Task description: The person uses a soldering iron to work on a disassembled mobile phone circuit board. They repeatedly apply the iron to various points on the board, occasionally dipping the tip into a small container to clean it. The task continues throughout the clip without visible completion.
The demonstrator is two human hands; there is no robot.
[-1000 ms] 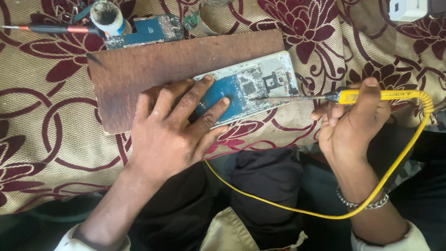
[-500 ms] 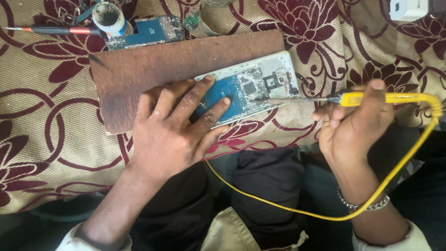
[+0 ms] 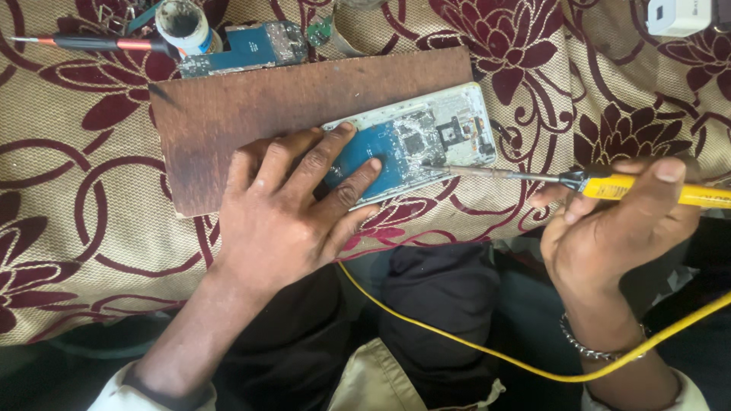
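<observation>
Soldering step: left hand [image 3: 285, 221] lies flat, pinning phone [image 3: 415, 141] at board's [image 3: 251, 106] right edge; right hand [image 3: 609, 228] grips iron [image 3: 609, 185], tip on circuitry; next needs steady tip.

Open wood shows across the brown board [image 3: 289, 99] above the left hand [image 3: 282, 221], so there's room to pass. The far edge is crowded: a small round pot [image 3: 183, 23], a loose blue circuit board [image 3: 244, 46] and a red-handled tool [image 3: 99, 43]. The yellow cable [image 3: 487, 352] loops across the lap, possibly a snag.
</observation>
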